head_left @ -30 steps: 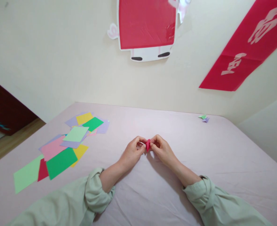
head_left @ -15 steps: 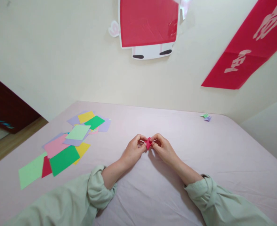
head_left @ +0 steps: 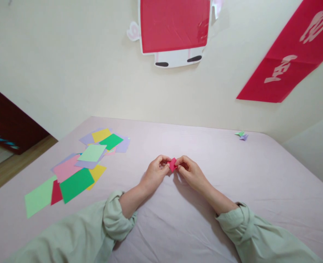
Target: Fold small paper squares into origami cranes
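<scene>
A small piece of folded red paper (head_left: 173, 164) is held up between my two hands, above the middle of the pale pink surface. My left hand (head_left: 156, 172) pinches its left side between thumb and fingers. On the right side, my right hand (head_left: 191, 172) grips it the same way, with the thumb and forefinger close to its centre. The fingertips cover both ends of the paper, so its full shape is hidden.
Loose coloured paper sheets (head_left: 78, 184) lie overlapping on the left of the cloth-covered surface (head_left: 161, 226). Two small folded paper pieces, one green (head_left: 239, 134) and one purple (head_left: 243, 137), rest near the far right edge. A wall (head_left: 109, 87) stands behind.
The red paper has turned slightly between my fingers and shows a broader flat face. Both hands stay in nearly the same place. The whole view has shifted a little.
</scene>
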The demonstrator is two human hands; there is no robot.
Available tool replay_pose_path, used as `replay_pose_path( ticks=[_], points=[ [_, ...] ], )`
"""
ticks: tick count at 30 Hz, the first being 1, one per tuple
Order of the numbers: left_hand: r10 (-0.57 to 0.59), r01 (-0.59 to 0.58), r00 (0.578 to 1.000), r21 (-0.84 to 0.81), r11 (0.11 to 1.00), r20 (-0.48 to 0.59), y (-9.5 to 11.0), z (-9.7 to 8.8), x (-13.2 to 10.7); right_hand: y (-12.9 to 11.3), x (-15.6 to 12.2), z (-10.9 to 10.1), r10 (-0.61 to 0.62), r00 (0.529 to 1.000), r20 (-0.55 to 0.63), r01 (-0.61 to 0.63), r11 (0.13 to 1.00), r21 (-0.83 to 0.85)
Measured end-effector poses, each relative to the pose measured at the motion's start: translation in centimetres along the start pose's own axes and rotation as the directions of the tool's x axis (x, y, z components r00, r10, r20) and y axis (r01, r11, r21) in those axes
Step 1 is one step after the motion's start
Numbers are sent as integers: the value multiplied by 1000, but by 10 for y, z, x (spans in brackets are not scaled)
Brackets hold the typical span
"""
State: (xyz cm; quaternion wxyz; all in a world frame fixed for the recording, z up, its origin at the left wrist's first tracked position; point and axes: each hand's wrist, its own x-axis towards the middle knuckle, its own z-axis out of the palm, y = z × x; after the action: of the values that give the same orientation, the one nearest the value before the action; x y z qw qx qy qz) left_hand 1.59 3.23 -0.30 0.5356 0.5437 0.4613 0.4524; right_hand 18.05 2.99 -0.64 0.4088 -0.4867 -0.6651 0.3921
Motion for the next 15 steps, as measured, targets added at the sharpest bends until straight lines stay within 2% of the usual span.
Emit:
replay_pose_path(
  ticks=[6,15],
  points=[
    [15,-14,999,34,999,-29,3,-1,0,-7,-2,1,-49,998,35,49,999,-9],
    [6,-5,999,26,1000,-38,0,-1,1,-6,-2,1,-52,998,26,54,994,-96]
  ],
)
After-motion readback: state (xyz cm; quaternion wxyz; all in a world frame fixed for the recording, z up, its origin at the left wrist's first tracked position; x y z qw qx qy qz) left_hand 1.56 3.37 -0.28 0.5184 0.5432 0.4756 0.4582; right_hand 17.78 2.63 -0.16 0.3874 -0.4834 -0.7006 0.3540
